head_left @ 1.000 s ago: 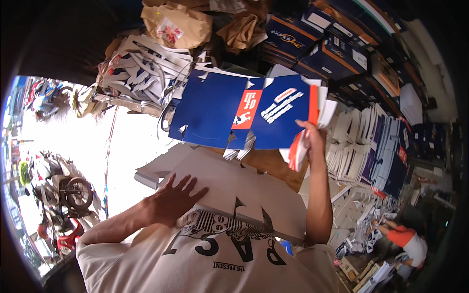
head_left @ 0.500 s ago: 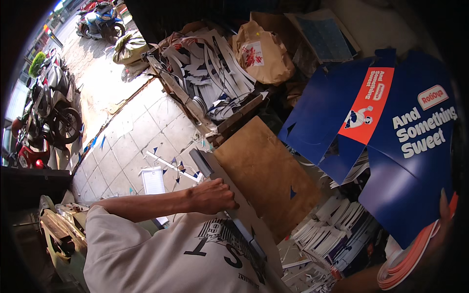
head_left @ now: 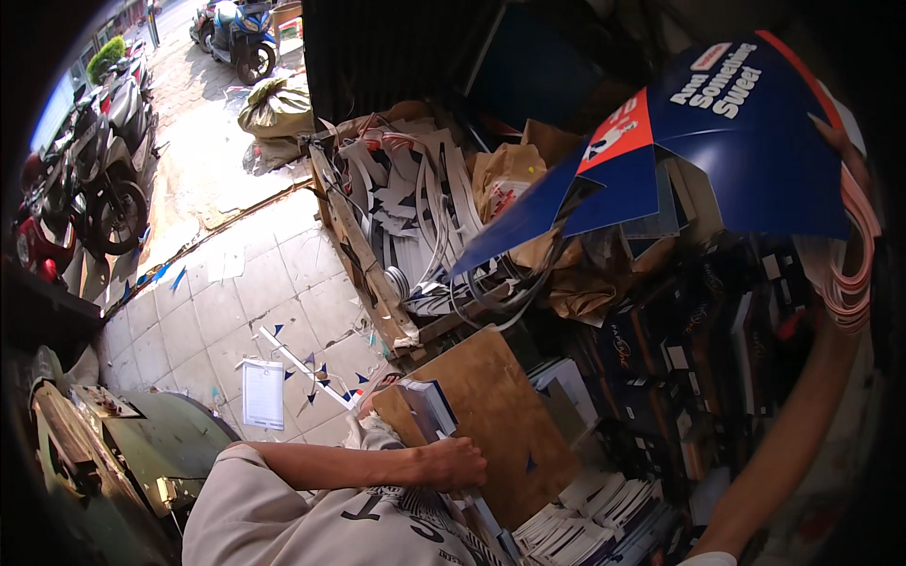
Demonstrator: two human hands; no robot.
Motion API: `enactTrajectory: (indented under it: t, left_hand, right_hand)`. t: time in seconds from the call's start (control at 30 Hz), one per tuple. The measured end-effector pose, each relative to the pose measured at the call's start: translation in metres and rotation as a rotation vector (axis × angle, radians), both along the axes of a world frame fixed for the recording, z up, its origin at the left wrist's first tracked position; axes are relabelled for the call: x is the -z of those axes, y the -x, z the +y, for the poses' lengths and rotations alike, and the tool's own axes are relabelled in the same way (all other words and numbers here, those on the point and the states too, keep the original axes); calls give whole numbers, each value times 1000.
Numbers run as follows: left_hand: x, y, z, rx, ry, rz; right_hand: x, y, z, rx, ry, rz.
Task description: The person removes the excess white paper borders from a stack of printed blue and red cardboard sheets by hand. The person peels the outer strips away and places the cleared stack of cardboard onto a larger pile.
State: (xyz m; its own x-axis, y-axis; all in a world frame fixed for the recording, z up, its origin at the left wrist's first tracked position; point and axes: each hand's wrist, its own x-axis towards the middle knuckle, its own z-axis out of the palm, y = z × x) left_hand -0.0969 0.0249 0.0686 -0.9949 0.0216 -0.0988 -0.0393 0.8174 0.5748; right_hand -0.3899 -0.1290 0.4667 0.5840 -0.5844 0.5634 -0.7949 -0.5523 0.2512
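Nearest to us, our left hand [head_left: 456, 462] lies at the near edge of a brown cardboard sheet [head_left: 500, 415], fingers curled down over a thin stack of flat blue and white cartons [head_left: 429, 406] that rests on that sheet; the grip is closed on the stack's edge, though we cannot tell how tightly. Our pale shirt [head_left: 283, 519] with dark lettering fills the near bottom of the view, just below that hand. To the right of the brown sheet, low and near, bundles of flat white printed cards [head_left: 585, 524] are fanned out in heaps.

Our right forearm rises along the right side, and our right hand [head_left: 845, 160] is up at the far right, fingers closed on the edge of a large blue die-cut carton blank [head_left: 717, 151] with a red panel and white lettering. The blank is held up in the air, tilted, well apart from the left hand and above the dark boxes [head_left: 661, 368] stacked at the right. A bundle of pink-edged flat sheets [head_left: 849, 274] hangs just below that hand; we cannot tell whether the fingers hold it too.

Further off, in the middle, a heap of white paper offcuts and strips [head_left: 425, 217] lies tangled beside crumpled brown paper bags [head_left: 505, 179]. To the left, the tiled floor [head_left: 217, 311] carries a white sheet of paper [head_left: 262, 394] and small blue scraps. Farthest left, parked motorbikes [head_left: 94, 179] stand in the sun, with a filled sack [head_left: 276, 108] near them.
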Motion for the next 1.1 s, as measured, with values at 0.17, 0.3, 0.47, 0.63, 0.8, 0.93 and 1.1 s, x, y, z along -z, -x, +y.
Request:
enactTrajectory:
  t: [0.17, 0.3, 0.47, 0.63, 0.8, 0.93, 1.1]
  left_hand:
    - [9, 7, -2, -10, -32, 63]
    - [13, 12, -7, -9, -33, 69]
    - [6, 19, -6, 37, 5, 58]
    - [13, 27, -6, 80, 74, 43]
    - [12, 42, 12, 111, 305, -18]
    - [51, 66, 52, 151, 259, 244]
    - [15, 110, 30, 467, 159, -138]
  right_hand:
    - [-17, -58, -74, 20, 75, 254]
    - [83, -75, -154, 86, -314, -464]
    - [294, -82, -189, -178, -240, -301]
    - [487, -46, -123, 414, -1189, -25]
    - [418, -27, -47, 367, -1306, -269]
    - [332, -9, 56, 572, -1075, -363]
    - [215, -44, 214, 754, -1113, -722]
